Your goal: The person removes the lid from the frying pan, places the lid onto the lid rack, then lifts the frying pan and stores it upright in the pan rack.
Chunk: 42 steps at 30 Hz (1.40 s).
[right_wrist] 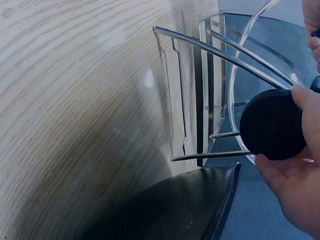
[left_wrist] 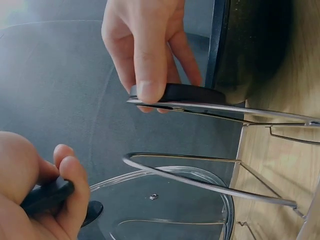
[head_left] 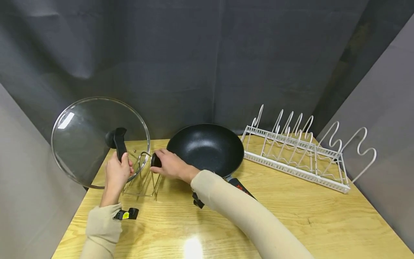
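My left hand (head_left: pixel 117 172) grips the black handle (head_left: pixel 120 143) of a large clear glass lid (head_left: pixel 82 147). The lid is tilted up on edge at the left of the table, its lower right part overlapping a small metal wire stand (head_left: pixel 139 194) in the head view. With thumb and fingers my right hand (head_left: pixel 171 165) holds a round black disc (right_wrist: pixel 272 125) at the top of the stand's front wire loop. In the left wrist view, another wire loop (left_wrist: pixel 200 186) rises between that disc and the lid's rim.
A black wok (head_left: pixel 207 153) sits right of the stand, its handle (head_left: pixel 240 187) pointing to the front right under my right forearm. A white wire rack (head_left: pixel 291 172) with upright curved dividers stands at the right of the wooden table (head_left: pixel 291 223). Dark cloth (head_left: pixel 194 64) hangs behind.
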Available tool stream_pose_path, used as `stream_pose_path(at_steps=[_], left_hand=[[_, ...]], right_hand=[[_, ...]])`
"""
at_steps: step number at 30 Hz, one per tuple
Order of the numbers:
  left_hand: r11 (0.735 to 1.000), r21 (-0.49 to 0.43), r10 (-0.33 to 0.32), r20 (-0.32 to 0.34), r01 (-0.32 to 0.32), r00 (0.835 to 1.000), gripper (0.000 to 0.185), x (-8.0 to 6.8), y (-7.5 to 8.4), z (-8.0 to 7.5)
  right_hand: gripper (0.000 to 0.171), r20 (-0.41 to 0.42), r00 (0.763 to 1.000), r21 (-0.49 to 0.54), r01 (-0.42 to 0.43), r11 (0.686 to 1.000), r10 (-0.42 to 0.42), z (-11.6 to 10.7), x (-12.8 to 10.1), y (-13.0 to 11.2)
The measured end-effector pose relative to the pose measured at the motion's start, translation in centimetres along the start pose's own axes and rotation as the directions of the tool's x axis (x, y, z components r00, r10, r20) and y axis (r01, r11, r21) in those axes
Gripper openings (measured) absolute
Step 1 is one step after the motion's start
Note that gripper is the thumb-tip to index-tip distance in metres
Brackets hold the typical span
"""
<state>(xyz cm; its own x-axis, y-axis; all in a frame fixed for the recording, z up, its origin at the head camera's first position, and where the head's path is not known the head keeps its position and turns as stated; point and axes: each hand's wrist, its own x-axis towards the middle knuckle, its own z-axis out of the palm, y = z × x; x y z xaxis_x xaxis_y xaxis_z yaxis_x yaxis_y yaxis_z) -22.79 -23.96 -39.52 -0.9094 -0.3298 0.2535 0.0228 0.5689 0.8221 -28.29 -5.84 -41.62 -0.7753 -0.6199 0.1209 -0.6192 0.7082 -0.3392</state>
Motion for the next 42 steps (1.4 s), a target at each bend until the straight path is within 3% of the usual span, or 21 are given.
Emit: stream_pose_path(at_steps=[15, 22, 42], left_hand=[[0.997, 0.052, 0.053, 0.011, -0.054, 0.999, 0.027, -0.7, -0.8, 0.9], [0.998, 0.032, 0.056, 0.004, -0.056, 0.998, 0.029, -0.7, -1.2, 1.3], [0.995, 0.086, 0.058, 0.003, -0.058, 0.998, 0.024, -0.9, -1.5, 1.9]], right_hand=[[0.066, -0.036, 0.999, -0.028, -0.001, 1.000, 0.000, 0.3, 0.0, -0.2], [0.065, -0.062, 0.998, -0.023, -0.010, 1.000, 0.009, 0.7, -0.2, -0.3], [0.066, -0.064, 0.998, -0.021, 0.009, 1.000, -0.010, 0.9, -0.2, -0.2]])
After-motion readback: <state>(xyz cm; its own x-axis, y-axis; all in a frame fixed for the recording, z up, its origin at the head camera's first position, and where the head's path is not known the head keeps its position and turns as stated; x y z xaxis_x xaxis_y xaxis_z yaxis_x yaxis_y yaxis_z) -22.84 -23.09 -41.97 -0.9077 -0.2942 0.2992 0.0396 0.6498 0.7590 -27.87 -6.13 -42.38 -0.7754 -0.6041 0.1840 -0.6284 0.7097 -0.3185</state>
